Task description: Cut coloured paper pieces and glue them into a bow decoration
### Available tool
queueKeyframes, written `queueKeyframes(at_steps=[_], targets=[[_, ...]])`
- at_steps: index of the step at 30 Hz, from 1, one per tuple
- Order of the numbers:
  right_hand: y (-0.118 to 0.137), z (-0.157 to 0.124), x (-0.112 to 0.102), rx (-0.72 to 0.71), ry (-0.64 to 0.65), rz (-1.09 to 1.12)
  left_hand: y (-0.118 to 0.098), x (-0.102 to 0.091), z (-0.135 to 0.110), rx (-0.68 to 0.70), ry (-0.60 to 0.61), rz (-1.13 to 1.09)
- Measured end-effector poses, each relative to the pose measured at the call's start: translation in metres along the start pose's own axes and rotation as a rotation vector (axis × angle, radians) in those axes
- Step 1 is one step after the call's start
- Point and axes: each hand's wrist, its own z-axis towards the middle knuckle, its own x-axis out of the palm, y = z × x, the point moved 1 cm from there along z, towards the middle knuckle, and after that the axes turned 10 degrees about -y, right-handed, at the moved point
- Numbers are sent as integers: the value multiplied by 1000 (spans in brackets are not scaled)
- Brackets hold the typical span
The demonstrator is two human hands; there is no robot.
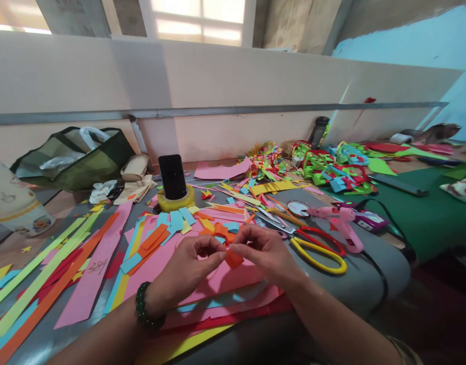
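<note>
A small folded piece of orange paper (235, 259) is pinched between thumb and fingers of my right hand (269, 253). My left hand (192, 266) closes its thumb and fingertips at the left edge of the same piece; the fingers partly hide it. Just beyond the fingertips lie more orange paper pieces (219, 231). Under both hands are stacked pink sheets (202, 290). Orange and blue paper strips (152, 241) lie to the left of my left hand. Scissors with red and yellow handles (320, 253) rest to the right of my right hand.
A pink glue gun (345, 225) stands right of the scissors. A phone (172, 177) leans upright in a yellow tape roll (175, 202). Long coloured strips (61, 268) spread at left. Piles of paper pieces (331, 170) and a green bag (75, 157) sit along the back.
</note>
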Motion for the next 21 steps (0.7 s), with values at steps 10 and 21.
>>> queueKeyframes(at_steps=[10, 21], targets=[[-7, 5, -12, -123, -319, 219, 20, -22, 26, -116, -249, -187], [-4, -4, -11, -218, -306, 146, 28, -82, 40, 33, -369, 694]])
